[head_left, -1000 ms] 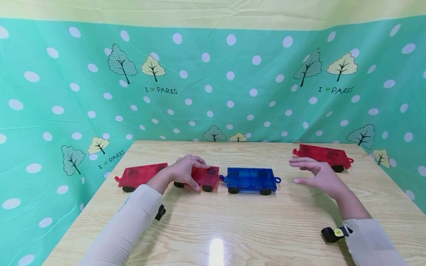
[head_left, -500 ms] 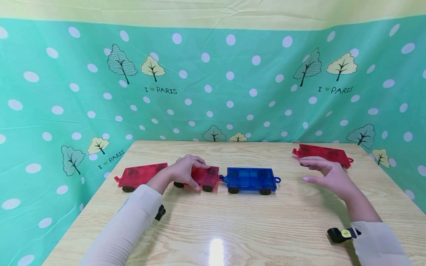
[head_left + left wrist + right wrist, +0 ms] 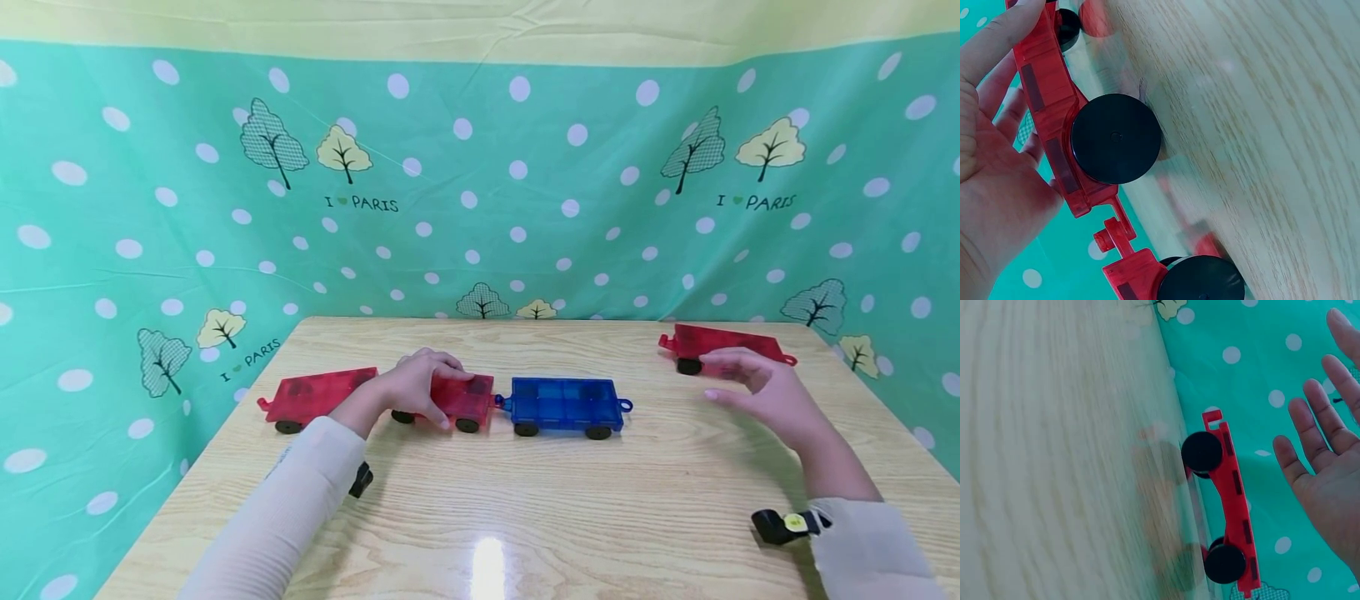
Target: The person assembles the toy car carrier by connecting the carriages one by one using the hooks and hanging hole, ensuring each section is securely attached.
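Observation:
My left hand [image 3: 416, 385] holds the middle red toy train car [image 3: 474, 398] by its front and back sides, thumb on the near side. Behind it, a left red car [image 3: 318, 395] stands coupled on; the left wrist view shows the red hook link [image 3: 1116, 237] between them. To the right, a blue car [image 3: 566, 403] meets the held car at a coupling [image 3: 502, 402], its free ring pointing right. My right hand [image 3: 772, 400], thumb and fingers spread apart, hovers in front of a separate red car [image 3: 720, 340] at the back right, holding nothing.
The wooden table [image 3: 570, 517] ends at a green polka-dot cloth [image 3: 525, 225] hanging behind. Black camera straps sit at both wrists, the right one with a dark block [image 3: 772, 527]. All the cars stand on black wheels.
My right hand has moved right, along the front of the separate red car, uncovering its left wheel. The left hand and the coupled cars have stayed in place.

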The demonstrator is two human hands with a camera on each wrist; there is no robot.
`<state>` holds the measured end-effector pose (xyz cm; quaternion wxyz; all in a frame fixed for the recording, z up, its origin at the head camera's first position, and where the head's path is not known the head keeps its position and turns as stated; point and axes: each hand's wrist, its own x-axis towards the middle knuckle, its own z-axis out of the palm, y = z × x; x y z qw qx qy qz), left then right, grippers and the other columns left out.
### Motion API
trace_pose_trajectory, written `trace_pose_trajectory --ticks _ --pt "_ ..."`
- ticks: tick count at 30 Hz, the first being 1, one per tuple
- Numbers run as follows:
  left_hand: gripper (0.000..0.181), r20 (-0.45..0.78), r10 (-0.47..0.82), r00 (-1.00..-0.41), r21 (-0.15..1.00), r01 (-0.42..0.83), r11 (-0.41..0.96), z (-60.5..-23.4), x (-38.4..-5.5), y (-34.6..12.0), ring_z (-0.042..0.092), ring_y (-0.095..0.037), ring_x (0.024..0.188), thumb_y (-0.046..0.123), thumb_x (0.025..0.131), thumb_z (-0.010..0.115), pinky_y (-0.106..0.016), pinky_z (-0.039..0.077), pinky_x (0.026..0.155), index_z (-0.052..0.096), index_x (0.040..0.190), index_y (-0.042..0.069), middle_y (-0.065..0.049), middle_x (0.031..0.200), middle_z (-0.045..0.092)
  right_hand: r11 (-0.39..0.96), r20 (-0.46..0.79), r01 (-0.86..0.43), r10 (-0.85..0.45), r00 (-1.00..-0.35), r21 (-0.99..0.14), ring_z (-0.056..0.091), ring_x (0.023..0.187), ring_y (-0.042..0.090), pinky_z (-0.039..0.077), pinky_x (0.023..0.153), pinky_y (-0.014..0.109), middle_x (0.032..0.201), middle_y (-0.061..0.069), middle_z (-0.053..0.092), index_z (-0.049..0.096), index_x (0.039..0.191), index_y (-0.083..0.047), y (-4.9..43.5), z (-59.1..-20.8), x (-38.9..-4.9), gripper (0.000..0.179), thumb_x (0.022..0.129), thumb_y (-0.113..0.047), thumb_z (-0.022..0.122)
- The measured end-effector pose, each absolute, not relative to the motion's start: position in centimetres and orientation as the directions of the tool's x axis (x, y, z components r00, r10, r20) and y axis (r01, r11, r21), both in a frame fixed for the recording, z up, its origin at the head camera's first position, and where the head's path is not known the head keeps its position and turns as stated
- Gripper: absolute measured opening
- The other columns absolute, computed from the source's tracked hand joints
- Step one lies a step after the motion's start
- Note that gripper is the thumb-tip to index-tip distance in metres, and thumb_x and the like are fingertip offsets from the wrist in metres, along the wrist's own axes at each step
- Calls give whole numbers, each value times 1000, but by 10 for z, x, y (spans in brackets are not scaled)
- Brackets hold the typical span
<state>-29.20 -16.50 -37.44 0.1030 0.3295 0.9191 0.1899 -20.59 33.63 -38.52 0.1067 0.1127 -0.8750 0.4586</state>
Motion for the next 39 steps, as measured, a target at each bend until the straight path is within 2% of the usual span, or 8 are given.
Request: trace_pose_trajectory --ticks 6,12,19,23,26,30,36,39 --pt "78 -73 640 -765 412 561 718 -376 -292 -166 38 -27 128 32 63 93 -53 33 102 62 134 22 0 136 53 543 291 -296 -99 -952 -786 55 106 1 43 84 8 119 -9 59 54 131 0 345 -383 -207 48 88 -10 73" --pt "79 -77 639 -766 413 559 719 -375 -292 -166 37 -27 129 31 63 93 -54 31 103 62 134 22 0 137 52 601 243 -248 -90 -966 -760 48 109 1 38 82 5 125 -1 55 50 134 -1 356 -381 -208 53 89 -20 73" --pt "78 -76 639 -766 419 557 717 -374 -292 -166 38 -27 128 31 63 93 -54 32 102 62 134 22 -1 137 52 645 212 -199 -58 -975 -738 43 115 19 37 80 5 133 11 46 47 138 -5 368 -380 -216 60 88 -23 74" --pt "78 -75 642 -763 424 558 713 -374 -292 -166 38 -28 128 30 63 93 -55 32 102 62 134 21 -2 138 52 673 204 -187 -55 -977 -716 40 120 29 36 81 8 137 9 44 46 142 -8 374 -379 -222 63 89 -27 74" --pt "79 -78 643 -762 426 558 712 -374 -292 -166 37 -28 129 31 64 93 -55 31 102 61 135 21 -2 138 51 678 199 -190 -66 -978 -710 39 121 29 37 82 14 138 7 43 47 142 -10 378 -379 -226 63 89 -28 74" --pt "79 -76 645 -760 421 562 712 -375 -292 -166 37 -28 129 31 64 93 -55 32 102 61 135 21 -2 138 52 686 160 -159 -62 -985 -710 40 121 31 40 84 26 140 14 43 45 146 -15 381 -377 -233 68 88 -30 75" --pt "78 -76 650 -757 416 568 710 -375 -293 -166 38 -28 129 31 64 93 -55 32 102 62 134 21 -1 137 52 679 82 -98 -56 -995 -727 29 131 50 36 94 65 151 28 28 34 152 -12 388 -375 -244 82 85 -33 77" --pt "79 -77 648 -758 417 566 711 -374 -293 -165 37 -28 129 31 63 93 -55 32 102 62 134 21 -1 137 52 688 52 -79 -60 -997 -722 24 131 54 32 93 72 153 31 21 31 153 -9 391 -377 -251 87 84 -35 77"
